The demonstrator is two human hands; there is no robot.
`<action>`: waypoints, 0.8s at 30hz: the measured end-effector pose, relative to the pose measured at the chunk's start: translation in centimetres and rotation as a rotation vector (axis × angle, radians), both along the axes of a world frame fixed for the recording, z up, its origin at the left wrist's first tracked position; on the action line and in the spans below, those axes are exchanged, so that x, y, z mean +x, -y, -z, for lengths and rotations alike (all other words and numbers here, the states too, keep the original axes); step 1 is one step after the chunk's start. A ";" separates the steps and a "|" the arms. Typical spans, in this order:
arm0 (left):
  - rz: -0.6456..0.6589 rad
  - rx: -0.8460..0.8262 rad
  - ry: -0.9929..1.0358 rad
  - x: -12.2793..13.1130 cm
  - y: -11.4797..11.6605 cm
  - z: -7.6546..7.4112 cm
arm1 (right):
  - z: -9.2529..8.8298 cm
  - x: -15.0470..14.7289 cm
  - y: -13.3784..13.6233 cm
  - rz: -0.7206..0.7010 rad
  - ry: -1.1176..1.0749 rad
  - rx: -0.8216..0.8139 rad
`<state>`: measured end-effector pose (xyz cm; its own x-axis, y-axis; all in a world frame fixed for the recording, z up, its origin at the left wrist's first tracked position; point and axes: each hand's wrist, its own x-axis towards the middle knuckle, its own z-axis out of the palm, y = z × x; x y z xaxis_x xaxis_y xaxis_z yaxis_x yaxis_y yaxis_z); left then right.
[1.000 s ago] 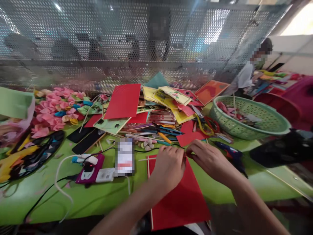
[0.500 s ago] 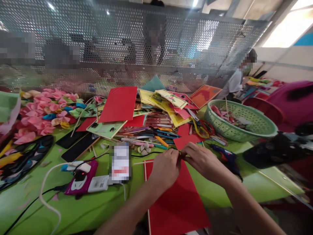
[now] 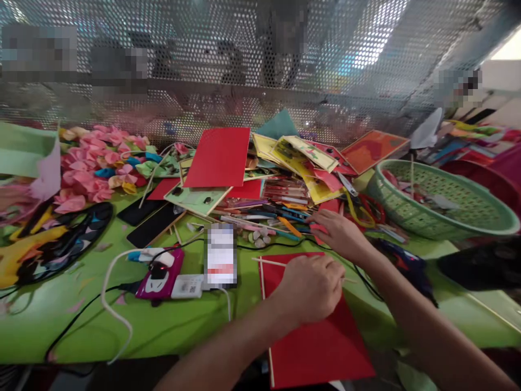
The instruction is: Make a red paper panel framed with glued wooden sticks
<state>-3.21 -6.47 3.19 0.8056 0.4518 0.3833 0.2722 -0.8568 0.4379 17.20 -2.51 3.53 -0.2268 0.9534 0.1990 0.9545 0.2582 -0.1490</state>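
A sheet of red card [image 3: 313,347] lies on the table in front of me, with a thin pale stick along its left edge. Another thin wooden stick [image 3: 271,262] crosses the card near its top, its ends showing on both sides of my left hand [image 3: 313,288]. That hand is closed over the stick's middle; its fingertips are partly hidden. My right hand [image 3: 340,233] reaches past the card's top to the pile, fingers stretched out over a small piece of red paper [image 3: 319,229]. Whether it grips the paper is unclear.
A phone [image 3: 220,255] and a purple power strip [image 3: 160,277] with cables sit at left. Behind lie pens, card pieces and scissors [image 3: 360,212]. A green basket [image 3: 448,217] and a dark blue glue gun [image 3: 402,260] are at right. A perforated metal screen [image 3: 183,103] stands behind.
My hands were together at the card's top edge and have parted. The left has come down over the card; the right has reached forward to the pile. The view has shifted.
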 end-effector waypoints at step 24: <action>-0.057 -0.108 0.082 -0.6 -0.6 -0.8 | 0.5 -2.6 -3.0 0.138 -0.006 0.138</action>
